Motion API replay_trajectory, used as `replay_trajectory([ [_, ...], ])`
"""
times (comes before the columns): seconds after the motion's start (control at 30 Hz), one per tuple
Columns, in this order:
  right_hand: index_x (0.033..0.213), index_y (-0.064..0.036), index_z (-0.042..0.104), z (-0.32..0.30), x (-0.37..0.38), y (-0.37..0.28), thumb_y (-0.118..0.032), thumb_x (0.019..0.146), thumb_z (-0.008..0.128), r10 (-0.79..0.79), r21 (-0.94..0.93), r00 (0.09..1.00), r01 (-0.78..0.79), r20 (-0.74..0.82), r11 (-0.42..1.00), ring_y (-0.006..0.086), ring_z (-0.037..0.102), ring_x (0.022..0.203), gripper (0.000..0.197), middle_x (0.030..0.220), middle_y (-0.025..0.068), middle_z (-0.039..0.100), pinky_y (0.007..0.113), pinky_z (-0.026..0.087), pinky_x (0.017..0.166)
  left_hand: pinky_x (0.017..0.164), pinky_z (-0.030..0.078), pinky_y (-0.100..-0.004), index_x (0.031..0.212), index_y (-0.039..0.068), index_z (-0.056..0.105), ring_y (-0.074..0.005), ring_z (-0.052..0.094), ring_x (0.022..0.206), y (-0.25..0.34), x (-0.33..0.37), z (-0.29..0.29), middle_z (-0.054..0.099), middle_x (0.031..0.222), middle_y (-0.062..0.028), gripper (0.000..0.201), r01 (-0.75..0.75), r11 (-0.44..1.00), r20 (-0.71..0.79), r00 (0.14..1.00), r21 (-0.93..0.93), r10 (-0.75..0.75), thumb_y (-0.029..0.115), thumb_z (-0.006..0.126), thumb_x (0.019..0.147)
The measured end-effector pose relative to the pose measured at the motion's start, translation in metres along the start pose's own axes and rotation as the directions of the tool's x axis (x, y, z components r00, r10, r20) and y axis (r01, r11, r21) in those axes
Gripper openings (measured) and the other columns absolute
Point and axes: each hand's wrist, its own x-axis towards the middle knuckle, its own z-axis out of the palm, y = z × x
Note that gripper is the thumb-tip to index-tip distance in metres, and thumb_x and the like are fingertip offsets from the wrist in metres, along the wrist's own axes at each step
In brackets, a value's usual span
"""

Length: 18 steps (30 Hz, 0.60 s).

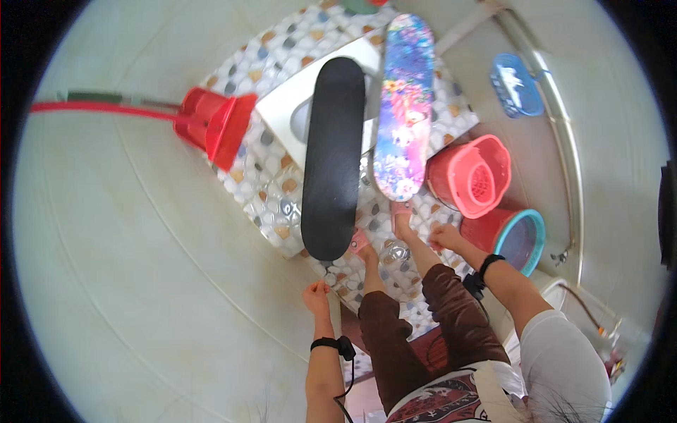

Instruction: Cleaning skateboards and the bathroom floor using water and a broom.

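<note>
My left hand (316,296) hangs at the lower left with its fingers curled in, apart from everything; nothing shows in it. My right hand (445,237) is also curled, beside the red bucket (481,229) with a turquoise rim, and nothing is seen in its fingers. Ahead of my feet is a long black board (333,155) with rounded ends, shaped like a skateboard deck. To its right is a similar board with a colourful floral print (405,106). Both partly cover a white squat toilet base (284,106). Neither hand touches the boards.
A red long-handled dustpan (224,127) stands at the left wall. On the right are a pink mop bucket (451,176), a blue basket (509,99) and a wall tap (560,256). The floor (247,187) is pebble-patterned; a floor drain (396,252) lies between my feet.
</note>
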Motion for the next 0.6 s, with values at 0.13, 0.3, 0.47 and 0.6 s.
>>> replay_trajectory([
  [0.13, 0.084, 0.0007, 0.063, -0.047, -0.139, 0.087, -0.016, 0.077, 0.062, 0.249, 0.379, 0.968, -0.235, 0.013, 0.895, 0.0197, 0.061, 0.054, 0.019, 0.073, 0.0121, 0.064, 0.031, 0.052, 0.048, 0.053, 0.049, -0.0261, 0.077, -0.001, 0.059, -0.0154, 0.057, 0.054, 0.040, -0.017, -0.014, 0.060, 0.063, -0.0086, 0.011, 0.054, 0.969, 0.080, 0.996, -0.242, -0.036, 0.010, 0.062, 0.078],
  [0.3, 0.080, -0.0013, 0.064, -0.034, -0.300, 0.299, -0.017, 0.074, 0.064, 0.408, 0.448, 0.909, -0.330, -0.087, 0.831, 0.0209, 0.064, 0.057, 0.017, 0.073, 0.0117, 0.065, 0.033, 0.053, 0.046, 0.044, 0.046, -0.0258, 0.072, 0.001, 0.055, -0.0132, 0.051, 0.049, 0.095, -0.004, -0.027, 0.054, 0.058, -0.0061, 0.015, -0.062, 0.992, 0.300, 0.949, -0.111, 0.093, 0.013, 0.058, 0.081],
  [0.47, 0.079, -0.0026, 0.066, 0.016, -0.433, 0.298, -0.017, 0.072, 0.063, 0.575, 0.417, 0.812, -0.491, -0.101, 0.765, 0.0197, 0.064, 0.058, 0.016, 0.072, 0.0102, 0.066, 0.032, 0.054, 0.047, 0.044, 0.040, -0.0348, 0.066, -0.002, 0.054, -0.0190, 0.048, 0.046, 0.116, 0.011, -0.039, 0.052, 0.053, -0.0099, 0.033, -0.477, 0.837, 0.340, 0.860, 0.267, 0.381, 0.025, 0.051, 0.084],
  [0.6, 0.081, -0.0024, 0.066, 0.034, -0.491, 0.356, -0.019, 0.075, 0.056, 0.676, 0.541, 0.646, -0.447, -0.355, 0.712, 0.0258, 0.065, 0.064, 0.020, 0.071, 0.0128, 0.065, 0.036, 0.053, 0.057, 0.050, 0.036, -0.0436, 0.063, -0.007, 0.053, -0.0256, 0.044, 0.048, 0.142, -0.033, 0.001, 0.050, 0.052, -0.0161, 0.045, -0.688, 0.570, 0.329, 0.721, 0.450, 0.610, 0.033, 0.050, 0.084],
])
